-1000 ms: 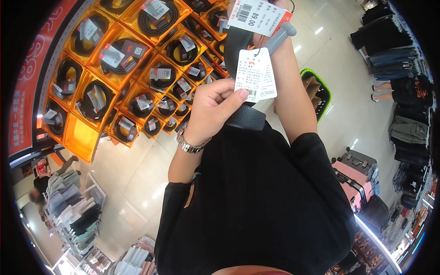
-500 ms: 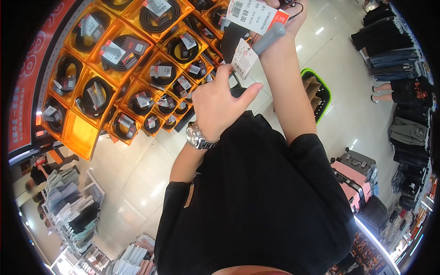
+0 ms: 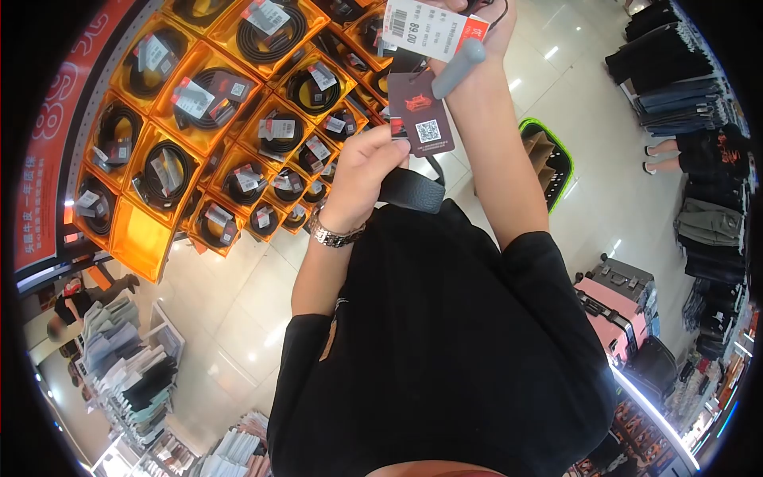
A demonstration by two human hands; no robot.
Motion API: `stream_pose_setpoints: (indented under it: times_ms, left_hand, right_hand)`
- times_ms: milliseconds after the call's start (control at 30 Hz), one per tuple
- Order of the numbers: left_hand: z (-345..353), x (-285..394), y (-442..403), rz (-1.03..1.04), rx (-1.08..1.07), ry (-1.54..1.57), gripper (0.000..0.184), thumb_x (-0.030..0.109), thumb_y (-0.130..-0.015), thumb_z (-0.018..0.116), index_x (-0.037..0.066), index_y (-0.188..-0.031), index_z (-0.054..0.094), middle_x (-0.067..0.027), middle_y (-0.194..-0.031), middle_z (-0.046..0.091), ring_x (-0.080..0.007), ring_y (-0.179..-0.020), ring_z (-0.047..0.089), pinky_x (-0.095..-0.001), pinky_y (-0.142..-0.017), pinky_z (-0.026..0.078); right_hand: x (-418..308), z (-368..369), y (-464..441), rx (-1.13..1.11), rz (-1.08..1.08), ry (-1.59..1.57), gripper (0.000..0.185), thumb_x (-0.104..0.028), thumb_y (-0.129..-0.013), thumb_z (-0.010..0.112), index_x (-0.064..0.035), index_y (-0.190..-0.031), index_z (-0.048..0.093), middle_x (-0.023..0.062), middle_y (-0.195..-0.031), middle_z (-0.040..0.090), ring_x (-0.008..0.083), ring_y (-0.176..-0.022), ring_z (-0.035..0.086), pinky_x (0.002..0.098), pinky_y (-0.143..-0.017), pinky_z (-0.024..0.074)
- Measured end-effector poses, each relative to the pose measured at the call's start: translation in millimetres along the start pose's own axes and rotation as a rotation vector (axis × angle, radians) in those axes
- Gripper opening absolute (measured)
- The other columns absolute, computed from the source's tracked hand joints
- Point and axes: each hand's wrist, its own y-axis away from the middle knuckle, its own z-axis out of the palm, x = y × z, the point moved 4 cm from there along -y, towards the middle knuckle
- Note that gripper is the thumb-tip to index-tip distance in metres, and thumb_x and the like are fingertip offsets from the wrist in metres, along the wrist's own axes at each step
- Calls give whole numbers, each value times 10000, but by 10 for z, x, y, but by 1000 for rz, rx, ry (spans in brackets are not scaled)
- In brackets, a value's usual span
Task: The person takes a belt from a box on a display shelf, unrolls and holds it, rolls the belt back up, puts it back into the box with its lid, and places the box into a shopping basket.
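My left hand (image 3: pixel 359 171), with a metal watch (image 3: pixel 334 234) on its wrist, has thumb and fingers closed on a black leather belt (image 3: pixel 417 192), at the lower edge of a dark hang tag (image 3: pixel 421 115) with a QR code. A curled part of the belt hangs just below the fingers. My right hand (image 3: pixel 497 36) grips the belt's upper part at the top edge of the view; its fingers are partly hidden. Against it hang a white and red price tag (image 3: pixel 425 30) reading 89.00 and a grey security tag (image 3: pixel 459 70).
A display of orange boxes (image 3: pixel 143 230) with coiled, tagged belts stands at the left. A green-rimmed basket (image 3: pixel 568 163) is on the floor at right, near pink and grey suitcases (image 3: pixel 612 314). Clothes racks (image 3: pixel 687 95) line the right; folded clothes (image 3: pixel 119 358) lie lower left.
My left hand has gone from thumb spread wide to closed on the belt. The hang tag has flipped from its white side to its dark side, and the belt's curled part now shows below.
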Motion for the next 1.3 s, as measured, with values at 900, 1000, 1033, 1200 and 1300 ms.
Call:
stream_pose_setpoints:
  times_ms: [900,1000,1033,1200,1300]
  left_hand:
    - [43,24,34,8,144,-38,205,71,-843,661,-38,-1011,617,-42,-907,667,-54,-767,602,-217,-690,493]
    - [59,20,25,2,144,-43,198,72,-847,656,-40,-1005,617,-40,-893,666,-53,-757,602,-216,-689,494]
    - [71,14,20,13,156,-49,199,75,-845,656,-39,-1003,616,-34,-876,664,-49,-745,598,-213,-679,490]
    - [129,198,197,113,265,-387,198,94,-834,647,-35,-977,603,-19,-803,648,-33,-693,555,-209,-630,461]
    - [165,342,310,274,311,-419,169,78,-851,609,-40,-971,595,-19,-790,635,-34,-695,531,-202,-641,442]
  right_hand:
    - [127,-265,-125,-121,337,-251,415,-469,-893,449,-133,-650,482,-25,-501,430,106,-435,420,252,-419,372]
    - [103,-298,-156,-180,354,-179,412,-481,-897,457,-126,-691,495,-19,-507,445,111,-453,453,249,-430,394]
    - [99,-295,-155,-178,353,-178,412,-481,-897,457,-126,-691,495,-19,-507,445,111,-453,453,249,-430,394]
    - [105,-248,-98,0,549,119,486,-487,-887,492,-133,-555,496,-5,-416,425,140,-354,402,272,-371,377]
    - [196,-336,-73,89,660,85,543,-499,-865,546,-164,-449,448,0,-390,406,147,-328,381,286,-354,380]
